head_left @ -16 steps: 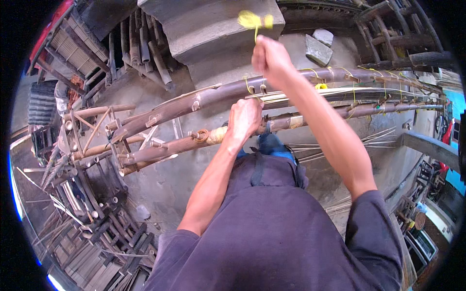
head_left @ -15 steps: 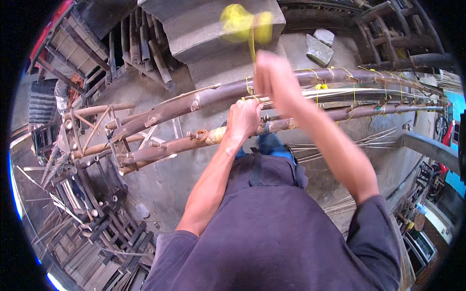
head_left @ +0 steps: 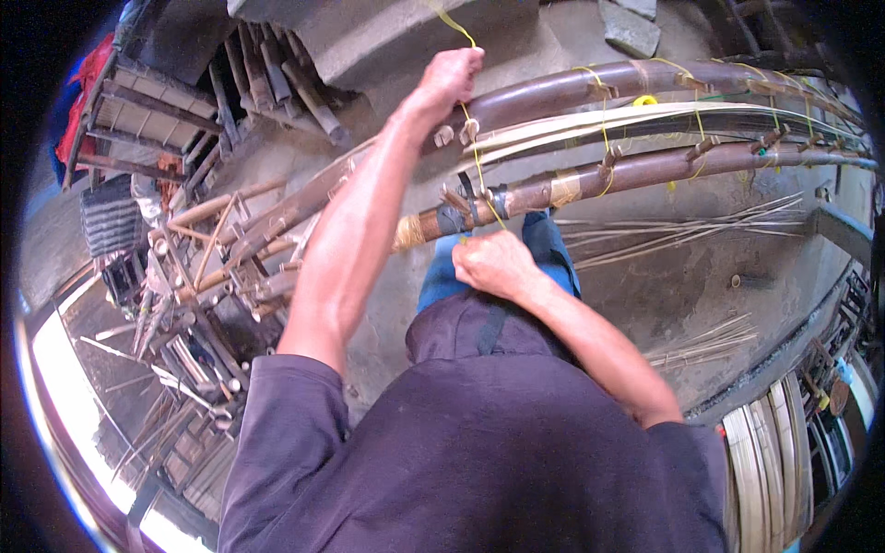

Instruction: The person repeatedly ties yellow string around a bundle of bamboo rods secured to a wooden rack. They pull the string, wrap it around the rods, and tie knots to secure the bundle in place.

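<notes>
A thin yellow cord runs between my two hands, across two dark bamboo poles and a bundle of long pale split strips. My left hand is closed on it beyond the far pole, and more yellow cord trails from the fist toward the top edge. On the near side, close to my waist, my right hand is closed on the cord's other end, just short of the near pole. Wooden pegs stick out of the poles. Several yellow ties cross the strips farther right.
Concrete steps rise at the far side, with stone blocks to their right. Bamboo pieces and frames crowd the left. Thin loose strips lie on the floor at right, near a grey beam.
My right hand has come from beyond the far pole down to my waist. My left hand has moved out past the far pole. The blurred yellow bundle has left the view.
</notes>
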`<state>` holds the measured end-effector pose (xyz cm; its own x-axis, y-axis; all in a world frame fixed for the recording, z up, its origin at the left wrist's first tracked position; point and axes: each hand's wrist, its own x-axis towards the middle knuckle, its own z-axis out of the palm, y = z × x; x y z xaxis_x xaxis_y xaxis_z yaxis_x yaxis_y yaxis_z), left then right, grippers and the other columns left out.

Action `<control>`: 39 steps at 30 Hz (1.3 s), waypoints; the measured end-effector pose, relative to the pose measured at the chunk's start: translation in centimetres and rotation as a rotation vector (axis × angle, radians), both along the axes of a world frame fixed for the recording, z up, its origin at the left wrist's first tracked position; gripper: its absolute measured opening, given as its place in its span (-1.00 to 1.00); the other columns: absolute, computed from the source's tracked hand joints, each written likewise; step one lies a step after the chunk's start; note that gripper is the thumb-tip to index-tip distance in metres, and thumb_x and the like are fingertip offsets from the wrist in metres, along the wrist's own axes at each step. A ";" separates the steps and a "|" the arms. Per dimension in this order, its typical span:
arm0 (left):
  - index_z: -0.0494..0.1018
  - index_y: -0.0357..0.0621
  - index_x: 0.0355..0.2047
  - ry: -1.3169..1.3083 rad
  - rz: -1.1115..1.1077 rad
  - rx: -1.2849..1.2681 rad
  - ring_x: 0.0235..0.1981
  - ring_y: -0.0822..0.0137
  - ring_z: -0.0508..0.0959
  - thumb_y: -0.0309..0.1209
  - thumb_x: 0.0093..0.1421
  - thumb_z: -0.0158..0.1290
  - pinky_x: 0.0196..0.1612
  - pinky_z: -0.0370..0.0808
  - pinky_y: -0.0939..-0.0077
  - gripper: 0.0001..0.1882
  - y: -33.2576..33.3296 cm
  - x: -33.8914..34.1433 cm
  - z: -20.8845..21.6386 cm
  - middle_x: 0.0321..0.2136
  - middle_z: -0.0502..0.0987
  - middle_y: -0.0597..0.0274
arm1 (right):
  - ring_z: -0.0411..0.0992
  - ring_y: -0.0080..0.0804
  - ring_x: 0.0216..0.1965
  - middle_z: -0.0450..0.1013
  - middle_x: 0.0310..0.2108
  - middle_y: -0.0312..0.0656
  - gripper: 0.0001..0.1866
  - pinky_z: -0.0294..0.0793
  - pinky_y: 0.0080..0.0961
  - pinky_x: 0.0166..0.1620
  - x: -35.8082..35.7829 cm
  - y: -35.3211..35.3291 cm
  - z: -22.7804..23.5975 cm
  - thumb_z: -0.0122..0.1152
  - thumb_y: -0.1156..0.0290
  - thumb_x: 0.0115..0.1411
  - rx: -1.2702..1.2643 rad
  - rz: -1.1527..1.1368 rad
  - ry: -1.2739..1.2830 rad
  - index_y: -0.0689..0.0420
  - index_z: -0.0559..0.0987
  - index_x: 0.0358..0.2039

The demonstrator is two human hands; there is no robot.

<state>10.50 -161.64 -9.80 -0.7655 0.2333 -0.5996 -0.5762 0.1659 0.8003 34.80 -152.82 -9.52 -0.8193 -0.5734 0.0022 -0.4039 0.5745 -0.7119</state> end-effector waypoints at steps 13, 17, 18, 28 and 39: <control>0.25 -0.10 -0.15 -0.314 0.142 0.231 -0.58 0.69 0.34 -0.45 0.13 0.14 -0.69 0.12 0.87 -0.66 -7.2 15.3 3.0 -0.26 0.59 0.21 | 0.45 -0.51 -0.34 0.50 -0.34 -0.20 -0.76 0.43 -0.57 -0.22 5.1 6.5 1.8 0.15 0.51 0.09 -0.439 -0.966 -0.429 0.21 0.54 -0.18; 0.21 -0.06 -0.13 -0.402 0.168 0.229 -0.60 0.67 0.28 -0.44 0.10 0.19 -0.72 0.08 0.85 -0.58 -6.0 14.4 2.1 -0.25 0.57 0.22 | 0.40 -0.60 -0.36 0.48 -0.37 -0.26 -0.82 0.40 -0.60 -0.26 6.0 7.2 1.4 0.14 0.51 0.12 -0.495 -0.928 -0.542 0.23 0.55 -0.24; 0.21 -0.05 -0.13 -0.410 0.173 0.196 -0.61 0.67 0.27 -0.44 0.09 0.19 -0.71 0.06 0.84 -0.58 -6.0 14.3 1.8 -0.24 0.57 0.22 | 0.39 -0.61 -0.37 0.48 -0.38 -0.28 -0.82 0.39 -0.61 -0.27 6.3 7.7 1.0 0.14 0.51 0.13 -0.503 -0.939 -0.566 0.23 0.55 -0.24; 0.29 0.00 -0.26 -0.236 -0.013 -0.382 -0.72 0.61 0.19 -0.29 0.16 0.12 -0.71 0.01 0.68 -0.76 -10.6 16.8 5.1 -0.62 0.34 0.45 | 0.31 -0.69 -0.47 0.44 -0.47 -0.37 -0.84 0.35 -0.68 -0.35 12.8 14.3 -3.2 0.14 0.51 0.12 -0.479 -1.176 -0.741 0.19 0.57 -0.26; 0.44 -0.24 -0.12 -0.102 -0.974 -0.336 -0.31 0.40 0.53 -0.35 0.27 -0.07 -0.18 0.45 0.49 -0.74 0.1 22.8 4.2 -0.33 0.57 0.20 | 0.35 -0.15 0.08 0.37 0.01 -0.04 -0.48 0.32 -0.32 0.11 21.6 17.5 -3.1 0.24 0.50 -0.03 -0.439 -1.583 -0.564 0.17 0.42 0.01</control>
<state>33.33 -161.52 -5.56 -0.2764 0.5331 -0.7997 -0.1354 0.8022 0.5815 56.37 -135.31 -12.58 -0.4958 0.6838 -0.5353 0.6449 -0.1230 -0.7543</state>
